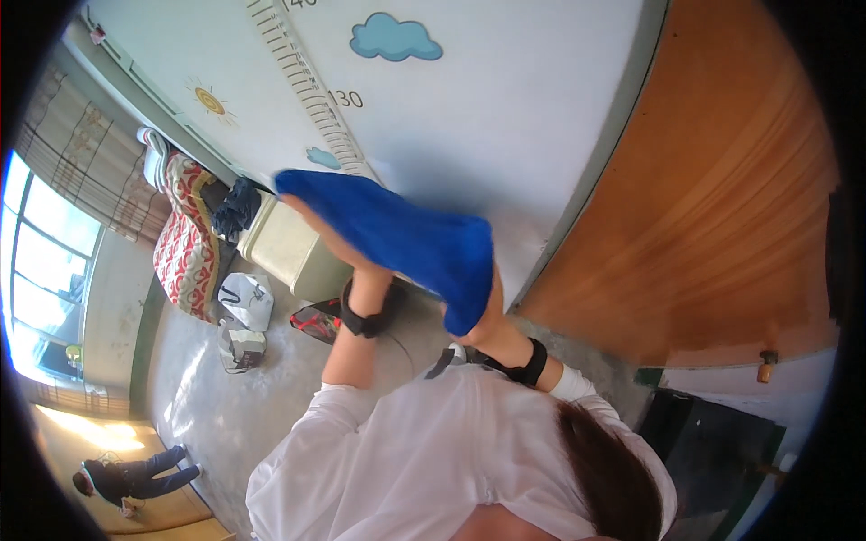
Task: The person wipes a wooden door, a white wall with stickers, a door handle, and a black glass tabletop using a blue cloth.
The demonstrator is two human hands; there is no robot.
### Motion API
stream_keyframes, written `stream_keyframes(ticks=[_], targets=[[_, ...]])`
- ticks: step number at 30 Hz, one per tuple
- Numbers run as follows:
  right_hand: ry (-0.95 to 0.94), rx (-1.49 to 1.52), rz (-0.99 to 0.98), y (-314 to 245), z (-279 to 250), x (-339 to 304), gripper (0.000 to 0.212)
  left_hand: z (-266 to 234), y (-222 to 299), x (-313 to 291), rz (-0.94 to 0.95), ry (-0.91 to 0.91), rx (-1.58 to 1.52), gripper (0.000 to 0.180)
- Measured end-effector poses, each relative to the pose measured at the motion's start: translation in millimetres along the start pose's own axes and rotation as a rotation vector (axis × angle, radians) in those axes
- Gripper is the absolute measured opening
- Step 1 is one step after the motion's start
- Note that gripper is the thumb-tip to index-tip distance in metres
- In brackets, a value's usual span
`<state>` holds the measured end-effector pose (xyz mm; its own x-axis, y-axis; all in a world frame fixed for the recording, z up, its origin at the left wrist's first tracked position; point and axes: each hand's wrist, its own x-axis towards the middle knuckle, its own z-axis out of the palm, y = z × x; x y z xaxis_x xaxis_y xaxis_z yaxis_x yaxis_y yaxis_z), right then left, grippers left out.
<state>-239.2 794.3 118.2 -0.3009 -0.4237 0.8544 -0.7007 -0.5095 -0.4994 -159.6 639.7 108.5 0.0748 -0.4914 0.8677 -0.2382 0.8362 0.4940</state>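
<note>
Window [45, 261], far L, bright, w/ checked curtain [86, 135] above; co-worker [131, 478] in dark clothes, lower L, well apart. Next, red-&-white patterned bundle [183, 248], then white bag [247, 300] w/ grey bag [241, 348] just below on floor. Cream chest [287, 245] next, red-&-black bag [316, 321] near L wrist. L hand [330, 233]: edge shows along blue cloth's lower L side, touching it; fingers mostly hidden, can't tell how far open. Blue cloth [397, 233] mid-view, raised in front of white wall [505, 90], spread btwn both hands & covering most of each. R hand [487, 323] at cloth's lower R end, touching; fingers hidden, openness & grip unclear. Black band on each wrist. Far R: orange-brown wood panel [713, 189], black boxy item [704, 442] below.
</note>
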Motion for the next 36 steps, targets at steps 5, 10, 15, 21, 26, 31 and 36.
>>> stream_keyframes(ticks=[5, 10, 15, 21, 26, 31, 36], targets=[[-0.124, 0.117, -0.209, -8.1, 8.1, 25.2, 0.039, -35.6, -2.5, 30.0, -0.327, -0.374, -0.112, 0.068], [-0.128, -0.008, -0.231, -14.6, 12.4, 47.7, 0.043, -13.5, 29.9, 76.7, -0.017, -0.217, -0.035, 0.066], [-0.126, -0.095, -0.226, -6.8, 32.3, 56.5, 0.053, 26.2, 22.6, 72.3, 0.216, -0.074, 0.041, 0.061], [-0.066, -0.223, -0.232, -11.8, 54.9, 97.8, 0.055, 34.9, 13.1, 36.2, 0.375, -0.227, 0.015, 0.054], [-0.085, -0.496, -0.185, -8.8, 65.7, 125.0, 0.059, 47.3, 8.9, 31.5, 0.343, -0.258, -0.052, 0.056], [-0.056, -0.758, -0.255, -18.8, 72.9, 157.1, 0.062, 54.1, 7.1, 50.7, 0.33, -0.304, -0.132, 0.058], [-0.148, -0.842, -0.016, -7.9, 78.8, 110.5, 0.061, 38.8, -1.1, 18.6, 0.243, -0.514, -0.262, 0.061]])
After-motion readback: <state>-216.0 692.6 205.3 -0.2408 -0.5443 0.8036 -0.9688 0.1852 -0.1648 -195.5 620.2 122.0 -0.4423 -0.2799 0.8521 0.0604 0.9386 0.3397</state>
